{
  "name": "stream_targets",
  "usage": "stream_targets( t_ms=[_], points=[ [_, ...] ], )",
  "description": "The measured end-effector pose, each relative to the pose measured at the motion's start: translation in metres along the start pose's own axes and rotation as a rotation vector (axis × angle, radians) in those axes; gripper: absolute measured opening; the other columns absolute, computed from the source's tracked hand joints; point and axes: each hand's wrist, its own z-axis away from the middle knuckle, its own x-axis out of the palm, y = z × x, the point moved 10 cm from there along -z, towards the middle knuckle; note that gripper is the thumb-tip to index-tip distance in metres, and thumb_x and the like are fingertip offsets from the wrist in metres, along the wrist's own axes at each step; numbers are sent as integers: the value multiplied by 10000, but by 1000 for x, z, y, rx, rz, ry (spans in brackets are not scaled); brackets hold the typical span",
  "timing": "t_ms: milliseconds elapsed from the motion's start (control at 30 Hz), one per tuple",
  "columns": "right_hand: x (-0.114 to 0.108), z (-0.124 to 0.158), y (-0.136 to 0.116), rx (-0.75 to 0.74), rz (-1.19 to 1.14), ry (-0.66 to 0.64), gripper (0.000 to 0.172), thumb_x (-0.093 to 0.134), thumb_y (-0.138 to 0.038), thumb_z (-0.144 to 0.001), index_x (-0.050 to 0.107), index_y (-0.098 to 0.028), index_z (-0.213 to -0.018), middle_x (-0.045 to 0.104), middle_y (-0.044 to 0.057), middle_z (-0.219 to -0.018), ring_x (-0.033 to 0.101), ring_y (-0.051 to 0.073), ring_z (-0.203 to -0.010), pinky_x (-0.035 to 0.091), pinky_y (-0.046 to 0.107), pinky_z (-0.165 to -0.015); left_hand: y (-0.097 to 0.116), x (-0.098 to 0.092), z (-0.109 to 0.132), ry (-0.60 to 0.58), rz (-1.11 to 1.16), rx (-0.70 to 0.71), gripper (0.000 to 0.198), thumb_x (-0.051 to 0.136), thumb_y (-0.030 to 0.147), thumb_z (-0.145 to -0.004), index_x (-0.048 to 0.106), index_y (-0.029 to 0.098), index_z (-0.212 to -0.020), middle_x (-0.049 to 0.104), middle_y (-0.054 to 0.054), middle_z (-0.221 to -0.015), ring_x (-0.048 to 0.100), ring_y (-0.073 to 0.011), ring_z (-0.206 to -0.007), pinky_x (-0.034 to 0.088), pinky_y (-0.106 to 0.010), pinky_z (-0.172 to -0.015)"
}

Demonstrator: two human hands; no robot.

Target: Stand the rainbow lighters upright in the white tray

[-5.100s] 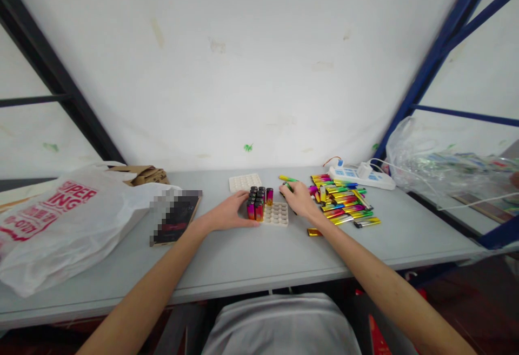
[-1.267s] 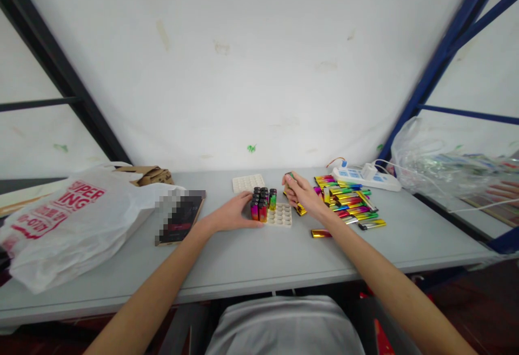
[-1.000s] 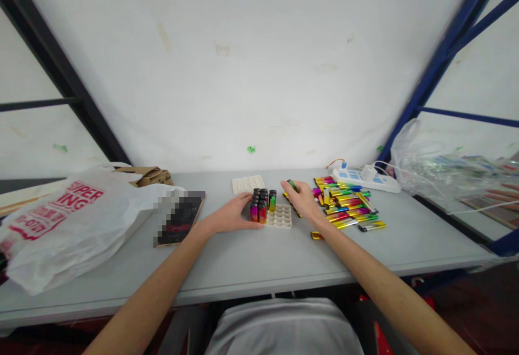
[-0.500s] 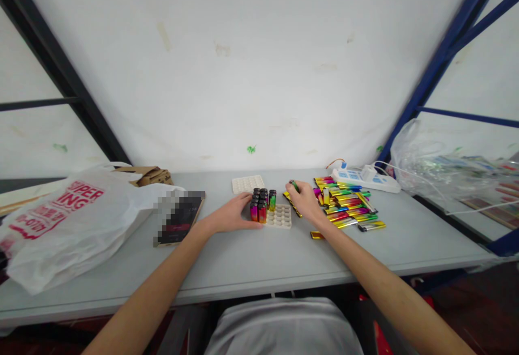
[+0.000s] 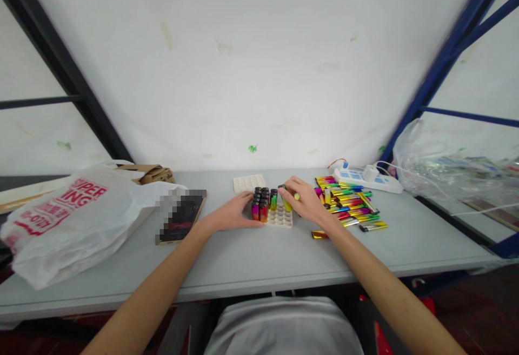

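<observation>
A white tray with round holes lies at the middle of the table. Several coloured lighters with black tops stand upright in its left part. My left hand rests at their left side, thumb and fingers spread around the group. Over the tray's right part, my right hand pinches a yellow-green lighter, held nearly upright; a second yellow end shows under its fingers. Right of that hand lies a loose pile of shiny lighters.
Another white holed tray lies behind. A phone and a white plastic bag are at the left. A power strip and a clear plastic bag are at the right.
My right hand has moved slightly left and down, bringing a lighter over the tray's right part. My left hand stays beside the standing lighters.
</observation>
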Motion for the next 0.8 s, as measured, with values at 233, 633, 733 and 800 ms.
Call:
stream_targets(
  t_ms=[233, 633, 733, 800],
  points=[
    [12, 6, 9, 90, -59, -131, 466, 488, -566, -1020, 534, -224, -706, 621, -12, -599, 517, 147, -548, 326, 273, -580, 1, -1, 0, 4, 10, 11, 841, 851, 588, -722, 583, 188, -1412, 609, -142, -1454, 551, -385, -1354, 417, -486, -1184],
    [32, 7, 0, -71, 213, -268, 419, 550, -520, -1031, 655, -201, -780, 699, 44, -706, 583, 166, -628, 299, 277, -610, -1, 0, 0, 0, -3, -13, 833, 849, 606, -709, 604, 173, -1376, 609, -153, -1445, 560, -399, -1341, 434, -482, -1167],
    [32, 7, -1, -66, 193, -280, 468, 563, -559, -1013, 643, -198, -725, 673, 24, -662, 559, 150, -592, 303, 274, -605, -2, 1, 0, -1, -8, -16, 844, 848, 609, -711, 594, 165, -1383, 606, -155, -1445, 560, -400, -1339, 430, -483, -1171],
    [23, 5, 5, -45, 172, -245, 496, 477, -534, -1056, 642, -198, -732, 670, 21, -668, 564, 149, -602, 332, 273, -628, -2, 2, -1, -6, -7, -8, 855, 846, 607, -718, 576, 165, -1399, 596, -161, -1456, 553, -394, -1349, 421, -486, -1179]
  ],
)
